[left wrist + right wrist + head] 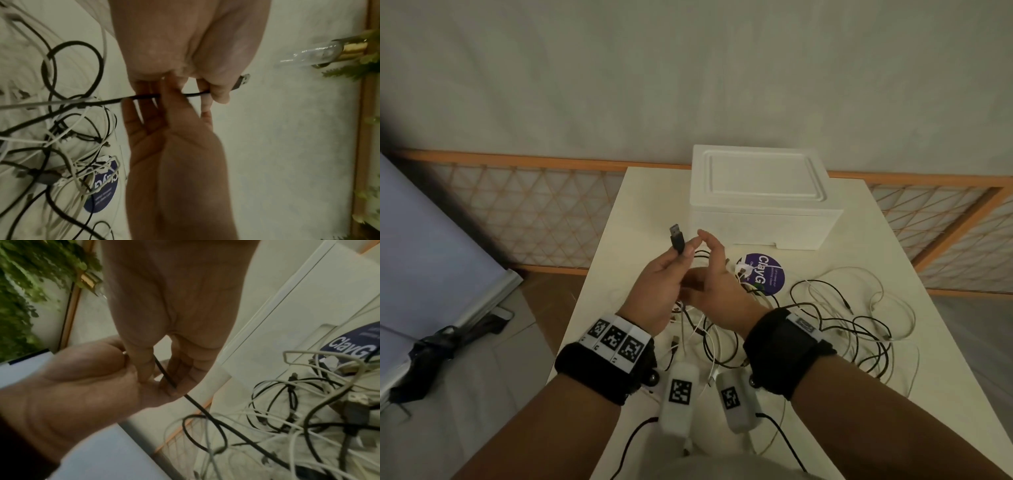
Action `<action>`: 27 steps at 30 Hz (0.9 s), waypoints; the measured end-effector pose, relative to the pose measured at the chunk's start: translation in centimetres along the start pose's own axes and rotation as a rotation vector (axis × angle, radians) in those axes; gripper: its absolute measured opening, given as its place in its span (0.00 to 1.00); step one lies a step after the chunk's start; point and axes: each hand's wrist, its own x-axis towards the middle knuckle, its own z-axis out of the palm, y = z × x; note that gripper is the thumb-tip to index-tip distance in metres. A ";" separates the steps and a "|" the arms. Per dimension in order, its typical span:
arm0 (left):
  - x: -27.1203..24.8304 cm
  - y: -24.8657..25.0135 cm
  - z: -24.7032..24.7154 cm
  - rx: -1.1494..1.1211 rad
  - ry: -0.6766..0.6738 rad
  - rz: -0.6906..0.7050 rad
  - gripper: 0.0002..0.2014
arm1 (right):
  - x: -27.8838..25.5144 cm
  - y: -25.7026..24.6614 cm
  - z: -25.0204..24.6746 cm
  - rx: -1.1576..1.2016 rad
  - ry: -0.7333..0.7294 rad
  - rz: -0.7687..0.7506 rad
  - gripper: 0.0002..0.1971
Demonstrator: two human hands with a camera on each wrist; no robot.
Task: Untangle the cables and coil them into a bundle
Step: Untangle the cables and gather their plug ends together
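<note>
Cables [835, 329] lie tangled on the tabletop [914, 342]. My left hand [654, 291] pinches a black USB plug [677, 238]. My right hand [714, 277] is relaxed, the black cord crossing its fingers [180, 369].

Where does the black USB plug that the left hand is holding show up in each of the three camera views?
Head: black USB plug stands upright at centre, pinched by the left hand, in front of the white foam box.
Left wrist: its metal tip pokes out right of the fingers, centre-right.
Right wrist: plug hidden behind the hands; only its cable shows.
Shared landmark: purple ClayG sticker.
</note>
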 end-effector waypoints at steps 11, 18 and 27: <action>-0.3 -3.8 -3.4 0.179 -0.053 -0.026 0.09 | 0.6 -3.3 -2.8 -0.280 0.181 -0.179 0.04; 0.0 -3.1 -2.7 0.688 -0.132 0.098 0.08 | 0.1 -1.4 -2.9 -0.069 0.159 0.063 0.12; 0.5 -4.7 -4.6 1.061 -0.203 0.100 0.18 | 0.2 -3.1 -4.0 0.041 0.303 0.011 0.12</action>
